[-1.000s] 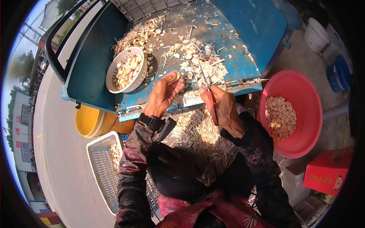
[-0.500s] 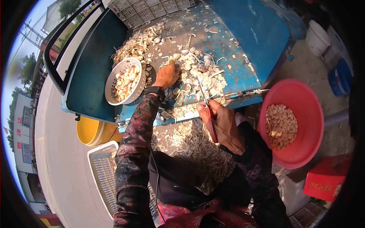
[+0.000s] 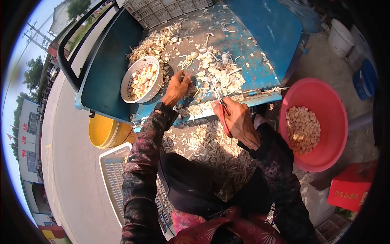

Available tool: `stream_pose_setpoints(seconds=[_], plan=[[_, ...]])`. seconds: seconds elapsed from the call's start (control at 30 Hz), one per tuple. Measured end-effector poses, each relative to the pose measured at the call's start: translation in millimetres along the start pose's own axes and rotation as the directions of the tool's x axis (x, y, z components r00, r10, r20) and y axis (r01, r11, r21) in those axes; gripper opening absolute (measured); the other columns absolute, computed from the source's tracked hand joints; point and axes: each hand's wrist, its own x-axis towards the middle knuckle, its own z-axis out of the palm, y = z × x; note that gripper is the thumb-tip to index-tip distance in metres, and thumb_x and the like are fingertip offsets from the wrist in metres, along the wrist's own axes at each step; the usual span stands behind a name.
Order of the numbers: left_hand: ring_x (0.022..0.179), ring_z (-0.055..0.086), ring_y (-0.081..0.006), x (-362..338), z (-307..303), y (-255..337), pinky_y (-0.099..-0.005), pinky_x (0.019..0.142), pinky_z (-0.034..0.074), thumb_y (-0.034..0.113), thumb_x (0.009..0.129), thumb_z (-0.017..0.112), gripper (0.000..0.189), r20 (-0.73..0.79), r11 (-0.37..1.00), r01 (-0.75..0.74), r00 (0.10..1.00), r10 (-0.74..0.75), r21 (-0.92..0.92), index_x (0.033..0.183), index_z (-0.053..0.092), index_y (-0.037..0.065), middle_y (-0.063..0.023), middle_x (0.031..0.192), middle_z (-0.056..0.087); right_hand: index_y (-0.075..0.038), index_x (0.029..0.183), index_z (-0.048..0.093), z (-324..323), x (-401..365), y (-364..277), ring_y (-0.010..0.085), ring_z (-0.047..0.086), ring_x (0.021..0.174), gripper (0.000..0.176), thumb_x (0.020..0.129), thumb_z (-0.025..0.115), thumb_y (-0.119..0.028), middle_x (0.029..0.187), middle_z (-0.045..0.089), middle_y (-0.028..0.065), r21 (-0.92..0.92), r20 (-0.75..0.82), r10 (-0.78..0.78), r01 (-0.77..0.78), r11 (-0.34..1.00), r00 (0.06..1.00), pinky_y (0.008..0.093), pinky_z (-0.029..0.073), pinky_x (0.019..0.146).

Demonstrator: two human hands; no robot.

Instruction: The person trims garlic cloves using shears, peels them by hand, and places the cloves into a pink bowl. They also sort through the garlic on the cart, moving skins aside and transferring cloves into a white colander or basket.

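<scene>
The right hand (image 3: 239, 120) curls closed round red-handled scissors (image 3: 223, 118), blades pointing outward, presumably for safety. The left hand (image 3: 176, 88) bends its fingers inward; any hold cannot be told. A colander (image 3: 155, 86) of garlic cloves (image 3: 143, 79) sits within easy reach, loose garlic (image 3: 208, 61) nearby.
</scene>
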Motion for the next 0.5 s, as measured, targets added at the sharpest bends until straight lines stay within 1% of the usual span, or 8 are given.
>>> stream_pose_setpoints(seconds=[0.03, 0.07, 0.13, 0.17, 0.2, 0.33, 0.4, 0.5], plan=[[0.061, 0.054, -0.0099, -13, 3, 13, -0.0242, 0.054, 0.045, 0.019, 0.094, 0.054, 0.021, 0.032, 0.965, 0.106, 0.994, -0.101, -0.240, 0.107, 0.055, 0.002, -0.0095, 0.084, 0.066, 0.000, 0.079, 0.053, 0, -1, 0, 0.0366, 0.059, 0.058, 0.033, 0.088, 0.060, -0.031, 0.058, 0.055, 0.0179, 0.009, 0.002, 0.011, -0.011, 1.000, 1.000, 0.0426, 0.043, 0.053], [0.061, 0.054, -0.0099, -18, 6, 18, -0.0242, 0.054, 0.045, 0.019, 0.094, 0.054, 0.021, 0.036, 0.965, 0.107, 0.994, -0.101, -0.238, 0.107, 0.055, 0.002, -0.0095, 0.084, 0.066, 0.000, 0.079, 0.053, 0, -1, 0, 0.0366, 0.059, 0.058, 0.033, 0.088, 0.060, -0.031, 0.058, 0.055, 0.0179, 0.010, -0.001, 0.014, -0.014, 1.000, 1.000, 0.0426, 0.043, 0.053], [0.062, 0.052, -0.0076, -28, 11, 24, -0.0203, 0.052, 0.044, 0.014, 0.094, 0.054, 0.020, 0.130, 0.777, 0.239, 0.971, -0.201, -0.582, 0.109, 0.054, 0.000, -0.0116, 0.090, 0.065, 0.000, 0.080, 0.053, 3, -1, 0, 0.0361, 0.059, 0.058, 0.033, 0.087, 0.061, -0.032, 0.060, 0.055, 0.0177, -0.129, -0.046, -0.027, 0.020, 0.991, 0.999, 0.0440, 0.043, 0.055], [0.063, 0.049, -0.0076, -33, 15, 28, -0.0199, 0.050, 0.040, 0.017, 0.096, 0.053, 0.030, 0.168, 0.727, 0.248, 0.969, -0.183, -0.640, 0.119, 0.052, -0.003, -0.0096, 0.094, 0.063, -0.001, 0.087, 0.057, 5, -1, 3, 0.0357, 0.060, 0.061, 0.032, 0.085, 0.062, -0.032, 0.066, 0.057, 0.0176, -0.145, -0.041, -0.034, 0.028, 0.989, 0.999, 0.0442, 0.044, 0.055], [0.063, 0.046, -0.0075, -40, 19, 32, -0.0197, 0.050, 0.039, 0.015, 0.096, 0.051, 0.026, 0.187, 0.674, 0.235, 0.972, -0.145, -0.700, 0.114, 0.053, -0.003, -0.0117, 0.100, 0.061, -0.001, 0.087, 0.057, 7, -1, 6, 0.0357, 0.060, 0.061, 0.032, 0.085, 0.062, -0.032, 0.066, 0.057, 0.0176, -0.148, -0.044, -0.030, 0.023, 0.989, 0.999, 0.0442, 0.044, 0.055], [0.060, 0.037, -0.0075, -57, 35, 44, -0.0197, 0.047, 0.032, 0.012, 0.097, 0.048, 0.014, 0.252, 0.584, 0.286, 0.957, -0.141, -0.759, 0.096, 0.053, 0.000, -0.0033, 0.080, 0.051, -0.001, 0.103, 0.060, 9, -2, 12, 0.0344, 0.061, 0.065, 0.036, 0.083, 0.064, -0.030, 0.074, 0.059, 0.0179, -0.316, -0.114, -0.162, 0.119, 0.941, 0.980, 0.0428, 0.046, 0.056], [0.061, 0.044, -0.0074, -60, 36, 39, -0.0202, 0.047, 0.036, 0.011, 0.097, 0.047, 0.013, 0.260, 0.523, 0.278, 0.959, -0.109, -0.806, 0.095, 0.055, 0.001, -0.0140, 0.108, 0.062, -0.001, 0.102, 0.060, 10, -2, 12, 0.0341, 0.061, 0.064, 0.033, 0.084, 0.065, -0.029, 0.073, 0.059, 0.0178, -0.331, -0.142, -0.213, 0.156, 0.931, 0.967, 0.0421, 0.046, 0.055], [0.059, 0.042, -0.0074, -65, 41, 41, -0.0209, 0.046, 0.035, 0.013, 0.097, 0.046, 0.016, 0.253, 0.541, 0.274, 0.961, -0.115, -0.795, 0.092, 0.054, 0.001, -0.0152, 0.112, 0.061, -0.001, 0.102, 0.060, 11, -2, 13, 0.0326, 0.061, 0.063, 0.032, 0.083, 0.065, -0.027, 0.073, 0.059, 0.0173, -0.327, -0.141, -0.233, 0.177, 0.928, 0.962, 0.0406, 0.046, 0.053]])
